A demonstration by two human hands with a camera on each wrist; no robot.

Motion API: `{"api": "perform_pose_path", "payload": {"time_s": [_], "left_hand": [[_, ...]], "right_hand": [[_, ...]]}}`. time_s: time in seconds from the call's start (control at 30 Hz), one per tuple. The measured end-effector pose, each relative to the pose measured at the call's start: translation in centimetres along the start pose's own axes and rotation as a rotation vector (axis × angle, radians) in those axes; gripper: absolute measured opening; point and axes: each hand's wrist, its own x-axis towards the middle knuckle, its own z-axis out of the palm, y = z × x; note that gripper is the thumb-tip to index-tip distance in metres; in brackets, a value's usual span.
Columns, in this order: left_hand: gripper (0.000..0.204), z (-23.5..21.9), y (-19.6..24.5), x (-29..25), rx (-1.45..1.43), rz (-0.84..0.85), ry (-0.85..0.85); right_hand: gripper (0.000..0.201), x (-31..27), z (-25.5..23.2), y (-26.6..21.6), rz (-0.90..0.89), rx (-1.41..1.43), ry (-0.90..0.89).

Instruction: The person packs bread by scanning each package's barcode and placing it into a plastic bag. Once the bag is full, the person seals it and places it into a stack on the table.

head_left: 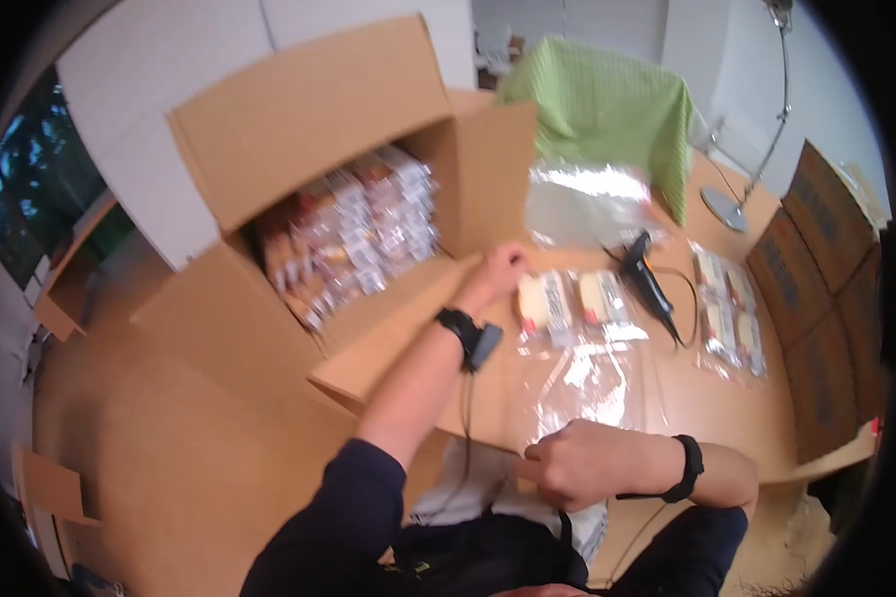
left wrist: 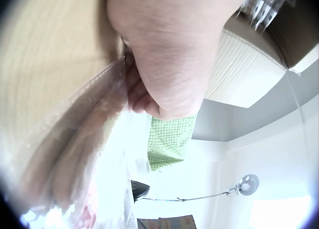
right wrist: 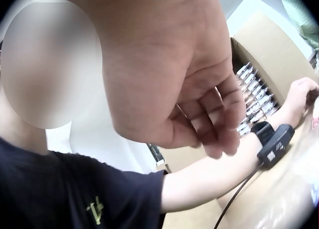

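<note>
A clear bag lies on the table with two pale, bread-like packets at its far end. At its far left corner is the left hand; in the left wrist view the curled fingers of this hand pinch the edge of the clear film. The right hand hovers by the bag's near edge. In the right wrist view the fingers of the right hand are loosely curled, with gaps between them and nothing visible inside.
An open cardboard box full of wrapped packets stands at the left. Beyond the bag lie a black scanner with a cable and clear plastic sheets. Several packets, brown cartons and a lamp base are at the right.
</note>
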Motion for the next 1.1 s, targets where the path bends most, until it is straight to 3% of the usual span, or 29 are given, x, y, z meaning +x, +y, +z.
{"api": "perform_pose_path", "payload": {"time_s": [0.1,0.2,0.37,0.5,0.6,0.7,0.73,0.8,0.83,1.1], "left_hand": [[0.017,-0.7,1.8,-0.3,0.061,-0.057,-0.016],[0.016,-0.7,1.8,-0.7,0.076,-0.047,-0.005],[0.015,-0.8,1.7,-0.7,0.075,0.031,0.035],[0.016,-0.7,1.8,-0.7,0.083,0.004,0.036],[0.017,-0.7,1.6,-0.6,0.107,-0.003,0.039],[0.017,-0.7,1.6,-0.6,0.089,-0.003,0.036],[0.017,-0.7,1.7,-0.7,0.072,-0.014,0.039],[0.018,-0.9,2.0,-0.7,0.068,-0.039,0.015],[0.018,-0.8,1.9,-0.7,0.069,-0.032,0.016],[0.018,-0.8,1.4,-0.6,0.039,-0.017,0.014]], "right_hand": [[0.013,-2.6,2.4,-1.7,0.2,-0.115,-0.229],[0.015,-4.5,5.4,0.2,0.364,-0.255,-0.079],[0.021,-5.7,5.0,0.3,0.63,-0.424,-0.057],[0.026,-6.6,5.0,-0.4,0.566,-0.435,0.041],[0.03,-7.3,5.2,-1.0,0.42,-0.281,0.071],[0.028,-8.8,5.9,-1.9,0.676,-0.253,-0.04],[0.028,-9.1,5.8,-2.1,0.68,-0.25,-0.061],[0.031,-9.6,5.5,-2.3,0.77,-0.27,0.05],[0.041,-9.6,5.2,-2.5,0.819,-0.269,0.019],[0.055,-9.4,5.7,-1.5,0.83,-0.315,0.093]]}}
